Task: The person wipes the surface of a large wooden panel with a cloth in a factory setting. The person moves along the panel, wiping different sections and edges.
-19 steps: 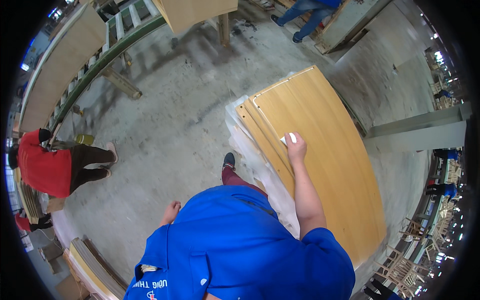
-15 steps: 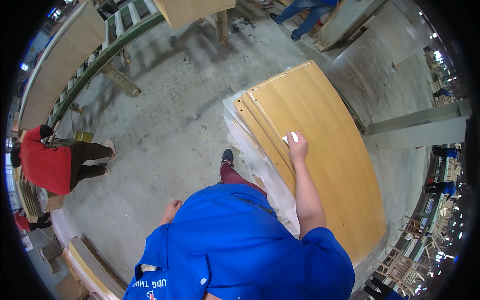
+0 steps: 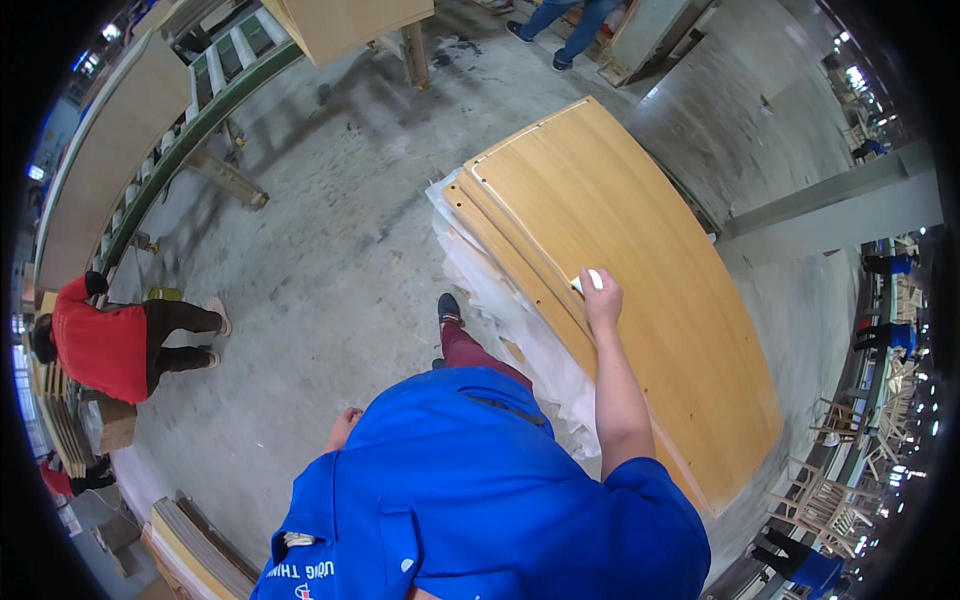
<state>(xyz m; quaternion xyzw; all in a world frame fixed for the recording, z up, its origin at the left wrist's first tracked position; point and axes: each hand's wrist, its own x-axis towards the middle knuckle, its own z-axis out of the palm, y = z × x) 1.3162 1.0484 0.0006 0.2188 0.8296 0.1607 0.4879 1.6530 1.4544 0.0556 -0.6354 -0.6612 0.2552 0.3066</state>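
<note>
My right hand (image 3: 601,300) is closed around a small white squeeze bottle (image 3: 595,280) with a pointed tip. The tip is at the left edge strip of a large light-wood panel (image 3: 660,270), which lies on top of a stack. A thin white line of what looks like glue (image 3: 515,210) runs along the panel's far edge and down its left edge to the tip. Below it a second wooden panel (image 3: 480,225) with small dark holes juts out. My left hand (image 3: 345,428) hangs beside my body, away from the stack. Its fingers are mostly hidden.
Crumpled white sheeting (image 3: 470,262) hangs from the stack's left side. A grey beam (image 3: 830,205) stands to the right. At the far left runs a green-framed roller conveyor (image 3: 200,125) with wooden boards on it. A person in red (image 3: 100,350) bends over at the left.
My right hand has slid along the panel's left edge toward its near end, and the white line has grown longer. The whole view has shifted slightly.
</note>
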